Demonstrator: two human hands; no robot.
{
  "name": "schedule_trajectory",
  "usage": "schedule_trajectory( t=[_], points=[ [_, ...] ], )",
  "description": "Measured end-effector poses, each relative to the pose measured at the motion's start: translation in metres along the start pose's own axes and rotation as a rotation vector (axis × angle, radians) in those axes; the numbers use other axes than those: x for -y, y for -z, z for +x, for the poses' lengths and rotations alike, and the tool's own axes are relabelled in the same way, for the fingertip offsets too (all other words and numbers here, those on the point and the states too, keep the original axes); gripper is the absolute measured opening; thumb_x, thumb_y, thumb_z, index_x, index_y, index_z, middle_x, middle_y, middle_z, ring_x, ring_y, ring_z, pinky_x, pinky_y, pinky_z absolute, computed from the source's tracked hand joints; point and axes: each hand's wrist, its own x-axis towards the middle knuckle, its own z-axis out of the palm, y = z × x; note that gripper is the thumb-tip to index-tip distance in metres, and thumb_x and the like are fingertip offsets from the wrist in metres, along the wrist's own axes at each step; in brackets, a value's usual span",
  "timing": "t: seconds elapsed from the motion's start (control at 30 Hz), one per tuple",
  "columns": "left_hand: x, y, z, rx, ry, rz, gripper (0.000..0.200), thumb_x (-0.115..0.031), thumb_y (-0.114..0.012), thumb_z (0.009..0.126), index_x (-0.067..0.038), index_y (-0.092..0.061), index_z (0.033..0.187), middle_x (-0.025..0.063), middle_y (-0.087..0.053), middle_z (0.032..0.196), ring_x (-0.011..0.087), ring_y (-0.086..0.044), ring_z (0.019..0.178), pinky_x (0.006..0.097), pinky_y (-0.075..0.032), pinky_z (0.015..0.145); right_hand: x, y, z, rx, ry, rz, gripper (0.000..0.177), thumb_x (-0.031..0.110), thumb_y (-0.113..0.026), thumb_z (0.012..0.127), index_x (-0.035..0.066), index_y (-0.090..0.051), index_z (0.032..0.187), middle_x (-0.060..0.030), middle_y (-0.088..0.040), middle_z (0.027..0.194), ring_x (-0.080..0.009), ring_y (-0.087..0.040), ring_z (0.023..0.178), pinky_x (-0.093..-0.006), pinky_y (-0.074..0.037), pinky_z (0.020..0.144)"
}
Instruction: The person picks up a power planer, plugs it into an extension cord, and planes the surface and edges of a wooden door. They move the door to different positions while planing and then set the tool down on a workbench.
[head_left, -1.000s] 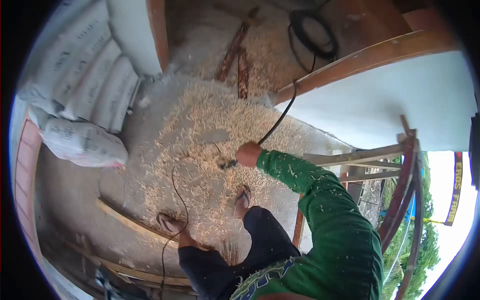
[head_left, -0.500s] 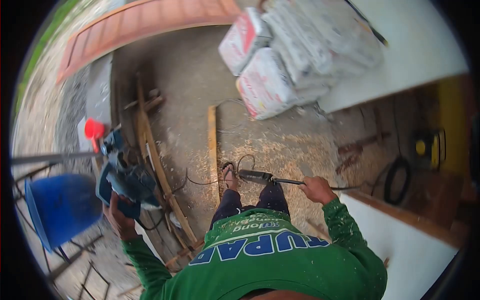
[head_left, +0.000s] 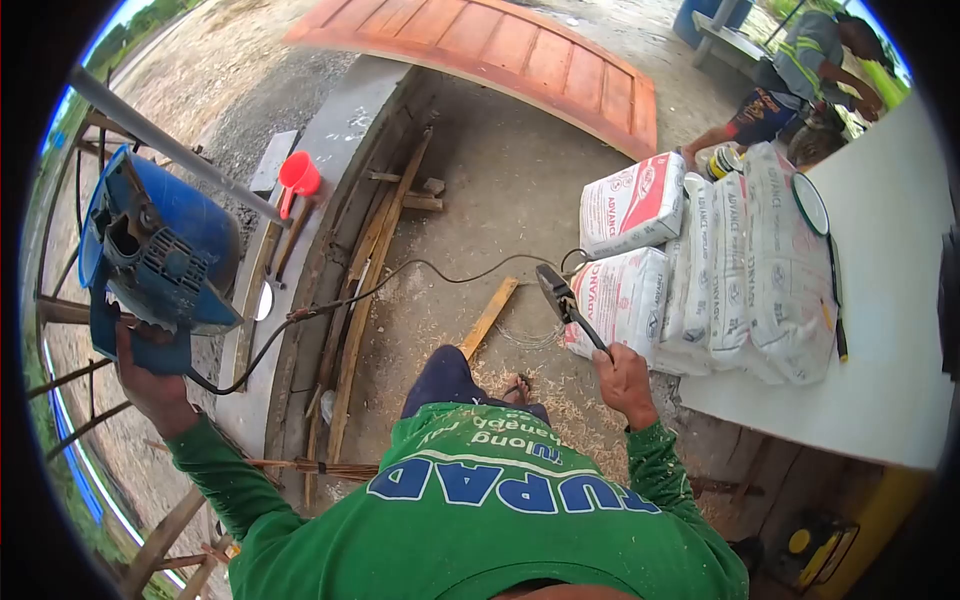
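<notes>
Up on the left, the left hand (head_left: 150, 385) is shut round the blue power tool (head_left: 150, 255), while the right hand (head_left: 622, 380) grips a black cord (head_left: 585, 325) by the sacks (head_left: 700, 270), its plug (head_left: 553, 290) in the air, so I think the tool is off

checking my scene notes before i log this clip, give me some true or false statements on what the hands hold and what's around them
1. The left hand holds a blue power tool raised up. True.
2. The right hand is empty. False: it grips a black cable just behind its plug end.
3. White sacks are stacked beside the right hand. True.
4. The red scoop lies on top of the sacks. False: it lies on the concrete ledge, well away from them.
5. A second person is beyond the sacks. True.
</notes>
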Motion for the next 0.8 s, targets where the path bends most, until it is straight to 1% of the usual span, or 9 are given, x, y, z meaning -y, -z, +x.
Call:
schedule_trajectory(
  t=[0.1,0.17,0.37,0.43,0.5,0.57,0.6,0.7,0.8],
  points=[
    [0.002,-0.006,0.009,-0.077,-0.042,-0.012,0.027,-0.029,-0.054,0.09,-0.004,-0.051,0.081,0.0052,-0.048,0.072,0.0185,-0.047,0.069,0.0362,-0.039,0.071,0.04,0.001,0.052,0.035,0.078,0.176,0.032,0.023,-0.052,0.087,-0.003,-0.051,0.069,-0.0205,-0.048,0.059,-0.0288,-0.047,0.051,-0.0398,-0.037,0.051],
    [0.01,-0.005,0.022,-0.071,-0.039,-0.038,0.027,-0.029,-0.055,0.09,-0.004,-0.05,0.082,0.0054,-0.047,0.072,0.019,-0.047,0.068,0.0362,-0.039,0.072,0.054,-0.006,0.089,0.091,0.056,0.165,0.031,0.02,-0.051,0.088,-0.004,-0.051,0.069,-0.0143,-0.048,0.055,-0.0215,-0.045,0.049,-0.037,-0.036,0.049],
    [0.055,-0.003,0.073,-0.054,-0.045,-0.08,0.027,-0.029,-0.052,0.091,-0.004,-0.046,0.084,0.0053,-0.044,0.073,0.0183,-0.042,0.068,0.0355,-0.037,0.07,0.117,-0.046,0.212,0.309,-0.111,0.49,0.027,0.021,-0.052,0.09,0.0,-0.055,0.073,0.0042,-0.045,0.057,-0.0042,-0.039,0.048,-0.024,-0.03,0.042],
    [0.073,-0.005,0.1,-0.038,-0.028,-0.125,0.028,-0.029,-0.052,0.091,-0.003,-0.045,0.083,0.0053,-0.042,0.075,0.0183,-0.042,0.068,0.0356,-0.037,0.069,0.048,-0.11,0.281,0.221,0.054,0.506,0.025,0.022,-0.053,0.091,0.001,-0.056,0.077,0.0052,-0.045,0.056,-0.0018,-0.036,0.046,-0.0205,-0.027,0.04],
    [0.091,-0.008,0.134,-0.006,0.004,-0.183,0.028,-0.029,-0.05,0.092,-0.003,-0.044,0.083,0.0054,-0.041,0.076,0.0181,-0.04,0.068,0.0356,-0.036,0.069,0.172,-0.083,0.321,0.363,-0.003,0.533,0.025,0.022,-0.053,0.091,0.001,-0.057,0.077,0.0056,-0.044,0.056,-0.0016,-0.035,0.045,-0.0199,-0.025,0.04],
    [0.109,-0.015,0.178,0.0,-0.017,-0.167,0.028,-0.029,-0.048,0.093,-0.003,-0.043,0.082,0.0056,-0.041,0.076,0.0181,-0.04,0.069,0.0353,-0.036,0.069,0.212,-0.097,0.379,0.436,-0.052,0.601,0.024,0.022,-0.053,0.091,0.002,-0.057,0.078,0.006,-0.043,0.055,-0.0009,-0.033,0.044,-0.0192,-0.023,0.039],
    [0.113,-0.017,0.199,-0.004,-0.014,-0.151,0.029,-0.028,-0.046,0.093,-0.003,-0.043,0.082,0.0057,-0.041,0.077,0.0181,-0.04,0.069,0.0351,-0.036,0.069,0.224,-0.108,0.413,0.418,-0.039,0.484,0.023,0.023,-0.054,0.091,0.004,-0.056,0.079,0.0063,-0.042,0.054,-0.0008,-0.032,0.043,-0.0189,-0.022,0.039],
    [0.115,-0.026,0.258,0.056,0.009,-0.22,0.029,-0.027,-0.042,0.095,0.002,-0.047,0.099,0.0059,-0.04,0.076,0.018,-0.04,0.069,0.0347,-0.036,0.069,0.291,-0.104,0.487,0.443,-0.11,0.491,0.021,0.023,-0.054,0.09,0.005,-0.055,0.079,0.0071,-0.039,0.054,-0.0018,-0.033,0.039,-0.0183,-0.023,0.034],
    [0.101,-0.046,0.317,0.07,-0.069,-0.148,0.04,-0.024,-0.041,0.095,0.001,-0.039,0.126,0.0059,-0.039,0.077,0.0177,-0.039,0.07,0.0347,-0.036,0.069,0.34,-0.086,0.558,0.452,0.041,0.5,0.021,0.023,-0.054,0.09,0.004,-0.054,0.079,0.0071,-0.039,0.055,-0.0017,-0.033,0.038,-0.0184,-0.024,0.032]
  ],
)
